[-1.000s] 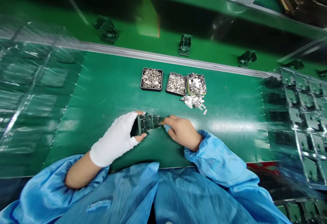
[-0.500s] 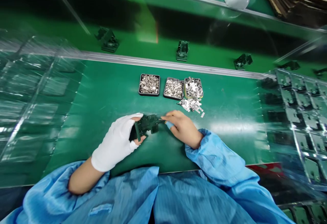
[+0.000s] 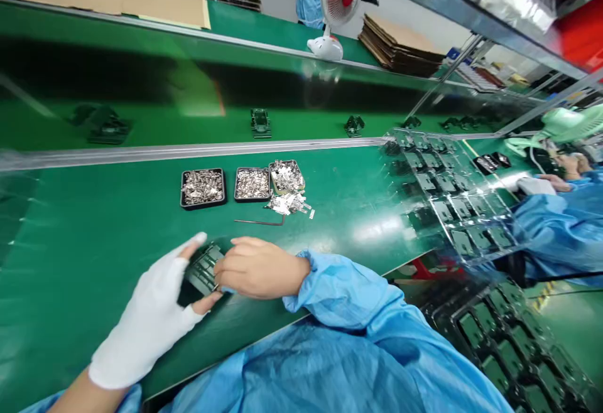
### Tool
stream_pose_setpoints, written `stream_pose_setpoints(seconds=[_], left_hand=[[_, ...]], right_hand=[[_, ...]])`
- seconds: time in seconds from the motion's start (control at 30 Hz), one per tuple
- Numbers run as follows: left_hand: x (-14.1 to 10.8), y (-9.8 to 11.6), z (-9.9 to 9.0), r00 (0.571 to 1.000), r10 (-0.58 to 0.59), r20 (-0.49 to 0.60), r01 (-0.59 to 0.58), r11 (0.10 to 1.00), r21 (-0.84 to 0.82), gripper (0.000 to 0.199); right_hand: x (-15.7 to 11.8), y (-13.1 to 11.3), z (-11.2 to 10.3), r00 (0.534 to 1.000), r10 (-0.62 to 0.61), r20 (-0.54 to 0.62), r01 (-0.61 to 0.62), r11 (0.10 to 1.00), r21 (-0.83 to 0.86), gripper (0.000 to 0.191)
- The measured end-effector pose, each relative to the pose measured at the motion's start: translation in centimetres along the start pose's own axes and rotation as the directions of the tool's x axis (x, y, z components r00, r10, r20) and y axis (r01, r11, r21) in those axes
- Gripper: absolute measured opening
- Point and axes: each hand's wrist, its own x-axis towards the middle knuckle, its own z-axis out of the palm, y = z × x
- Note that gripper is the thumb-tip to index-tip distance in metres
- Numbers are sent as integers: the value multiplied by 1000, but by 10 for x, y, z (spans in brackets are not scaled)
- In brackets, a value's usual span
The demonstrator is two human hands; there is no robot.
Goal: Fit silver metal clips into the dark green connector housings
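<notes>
My left hand (image 3: 153,306), in a white glove with bare fingertips, grips a dark green plastic part (image 3: 205,268) by its sides. My right hand (image 3: 257,268) is closed at the part's right side, with a small metallic bit at its fingertips, too small to name. A thin L-shaped rod (image 3: 259,221) lies on the green table beyond my hands. Behind it stand three small trays of silvery metal pieces: a left one (image 3: 182,190), a middle one (image 3: 253,200) and a right one (image 3: 301,182). Loose metal plates (image 3: 288,203) lie in front of the right tray.
Green parts such as this one (image 3: 260,122) sit along the strip behind the metal rail (image 3: 188,151). A clear compartment tray (image 3: 452,193) of green parts is at the right, more trays (image 3: 513,344) below. A co-worker's hands (image 3: 560,177) show at the far right.
The view has swung to the right. The thin rod, formerly at my right fingertips, now lies on the table. The green part is turned in my left hand, and my right hand is closer to it.
</notes>
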Motion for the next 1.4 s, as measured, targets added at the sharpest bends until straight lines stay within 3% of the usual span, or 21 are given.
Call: stream_pose_setpoints(seconds=[0.07, 0.1, 0.13, 0.2, 0.27, 0.33, 0.4, 0.47, 0.6, 0.7, 0.8, 0.87, 1.0, 1.07, 1.13, 1.23, 1.33, 1.4], left_hand=[[2, 0, 3, 998, 57, 31, -58, 998, 35, 63], [3, 1, 3, 997, 68, 39, -69, 997, 38, 58], [4, 2, 3, 997, 65, 38, -66, 997, 29, 55], [6, 5, 3, 997, 50, 55, -50, 999, 0, 54], [8, 7, 3, 995, 55, 80, -53, 998, -26, 54], [9, 9, 3, 992, 87, 87, -84, 996, -41, 56], [10, 9, 2, 993, 104, 60, -102, 994, -44, 61], [10, 9, -4, 998, 56, -35, -57, 998, -37, 62], [16, 25, -20, 959, -124, -253, 128, 992, -2, 33], [31, 43, -24, 981, -37, -188, 43, 999, 31, 29], [44, 53, -21, 992, 40, -123, -33, 998, 58, 39], [46, 53, -20, 988, 35, -152, -19, 994, 107, 42], [41, 42, -22, 972, 69, -224, -26, 981, 193, 40], [39, 34, -22, 967, 37, -251, -3, 991, 132, 35], [38, 25, -19, 960, -74, -268, 73, 997, -13, 31], [37, 13, -9, 971, -216, -101, 179, 939, -295, 33], [36, 8, 2, 967, -228, 112, 253, 857, -448, 33], [35, 8, 6, 960, -241, 145, 281, 839, -466, 31]], right_hand=[[-12, 7, -11, 999, 31, -33, -31, 1000, -6, 19], [-22, 14, -17, 989, 125, -81, -125, 992, 3, 20], [-33, 23, -23, 955, 265, -133, -266, 964, 16, 20], [-60, 44, -33, 803, 565, -188, -574, 819, 4, 18], [-83, 62, -37, 714, 688, -131, -695, 719, -12, 18], [-99, 74, -36, 694, 714, -92, -718, 696, -7, 20], [-105, 79, -33, 689, 718, -99, -722, 692, 2, 20], [-102, 77, -32, 689, 713, -125, -719, 695, -3, 20], [-70, 52, -37, 735, 630, -253, -594, 777, 208, 13], [-30, 20, -36, 815, 499, -295, -344, 826, 446, 12], [4, -7, -29, 869, 349, -350, -133, 848, 513, 19], [15, -14, -23, 866, 335, -370, -101, 844, 527, 18], [17, -10, -10, 814, 451, -366, -209, 815, 540, 14], [14, -5, -6, 783, 498, -372, -237, 792, 562, 14], [12, 1, -4, 747, 541, -386, -243, 764, 598, 12], [11, 8, -1, 722, 544, -427, -250, 781, 572, 9], [12, 9, 5, 796, 421, -434, -226, 873, 432, 8], [13, 8, 9, 849, 364, -382, -231, 907, 351, 10]])
